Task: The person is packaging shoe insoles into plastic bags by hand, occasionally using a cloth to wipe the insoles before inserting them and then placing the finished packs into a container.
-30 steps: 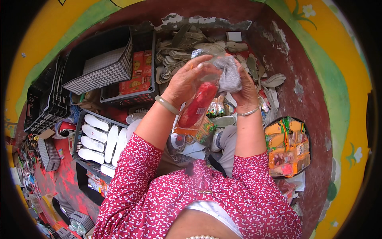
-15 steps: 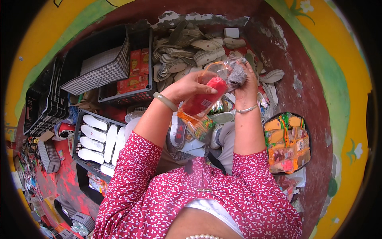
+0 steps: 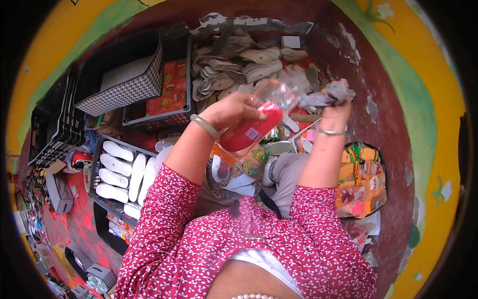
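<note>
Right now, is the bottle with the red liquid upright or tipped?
Tipped. The bottle slants in the left hand, its clear neck end higher, toward the right hand.

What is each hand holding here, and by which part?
The left hand grips a clear packet with a red item inside, around its upper middle. The right hand clutches a grey cloth, bunched in its fist.
</note>
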`<act>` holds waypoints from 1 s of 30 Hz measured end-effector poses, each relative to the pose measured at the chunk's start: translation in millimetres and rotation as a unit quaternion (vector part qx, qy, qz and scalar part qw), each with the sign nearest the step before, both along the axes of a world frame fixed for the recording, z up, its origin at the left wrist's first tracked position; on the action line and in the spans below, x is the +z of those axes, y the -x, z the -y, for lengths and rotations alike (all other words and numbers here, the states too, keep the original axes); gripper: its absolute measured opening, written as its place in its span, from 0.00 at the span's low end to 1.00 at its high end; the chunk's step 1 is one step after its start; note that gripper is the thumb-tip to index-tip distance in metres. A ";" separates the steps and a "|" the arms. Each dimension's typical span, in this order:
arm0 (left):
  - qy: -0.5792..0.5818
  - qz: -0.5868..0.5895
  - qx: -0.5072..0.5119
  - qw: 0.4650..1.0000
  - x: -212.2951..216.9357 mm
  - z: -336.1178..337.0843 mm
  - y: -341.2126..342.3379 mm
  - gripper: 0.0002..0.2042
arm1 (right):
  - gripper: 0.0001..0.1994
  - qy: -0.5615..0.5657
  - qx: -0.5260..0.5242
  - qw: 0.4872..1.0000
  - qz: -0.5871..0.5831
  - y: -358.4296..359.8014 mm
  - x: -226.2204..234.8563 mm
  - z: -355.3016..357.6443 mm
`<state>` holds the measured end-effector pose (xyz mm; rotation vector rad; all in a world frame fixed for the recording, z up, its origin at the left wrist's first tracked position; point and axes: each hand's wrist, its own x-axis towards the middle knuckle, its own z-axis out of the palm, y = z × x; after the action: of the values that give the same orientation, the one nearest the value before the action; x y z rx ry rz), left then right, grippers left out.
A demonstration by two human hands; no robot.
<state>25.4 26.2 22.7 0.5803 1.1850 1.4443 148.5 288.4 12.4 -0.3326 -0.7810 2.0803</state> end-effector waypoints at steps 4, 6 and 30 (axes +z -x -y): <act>-0.115 0.091 0.120 0.982 11.8 5.1 7.2 0.13 | 0.15 -0.038 0.056 0.984 0.162 -12.7 29.0 25.2; -0.142 0.099 0.157 0.972 10.8 4.2 12.9 0.13 | 0.16 -0.114 0.119 0.963 0.214 -6.6 28.4 35.2; -0.202 -0.135 0.225 0.944 9.8 0.8 11.3 0.13 | 0.10 -0.235 0.206 0.936 0.159 21.9 28.8 99.6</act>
<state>14.1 25.4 32.5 0.8459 1.2953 2.0790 126.6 188.8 41.1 -0.2533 -1.6260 2.1524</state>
